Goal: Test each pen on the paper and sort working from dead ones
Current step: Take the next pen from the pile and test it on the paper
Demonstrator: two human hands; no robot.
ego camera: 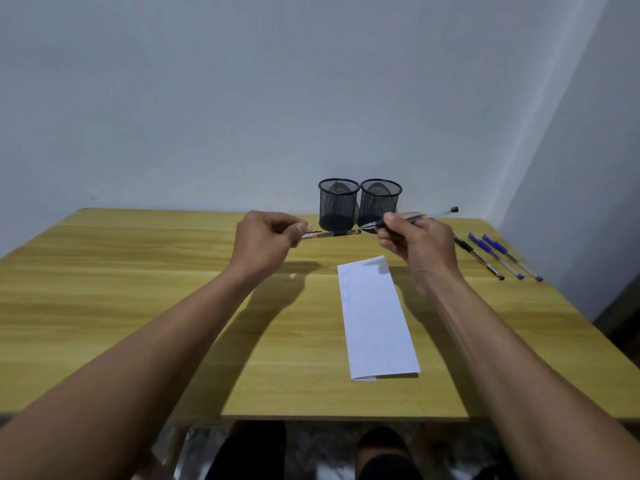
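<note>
- Wood-grain table (pixel 138 289) carries the folded white paper (pixel 375 317) at its centre. Judging by the task, the held pen's tip should come down on a bare patch for one short, firm scribble before it is sorted.
- Clear-barrelled pen (pixel 433 213) hangs over the paper's 12 o'clock end, tip toward 9 o'clock.
- Right hand (pixel 412 244) grips it near the tip, fingers curled round the barrel, wrist raised.
- Left hand (pixel 263 237) hovers at 10 o'clock, thumb and forefinger together; blur hides whether they pinch a cap.
- Two black mesh cups (pixel 338 204) stand at 12 o'clock with a lone pen (pixel 341 233) before them, and three pens (pixel 495 256) lie at 2 o'clock.
</note>
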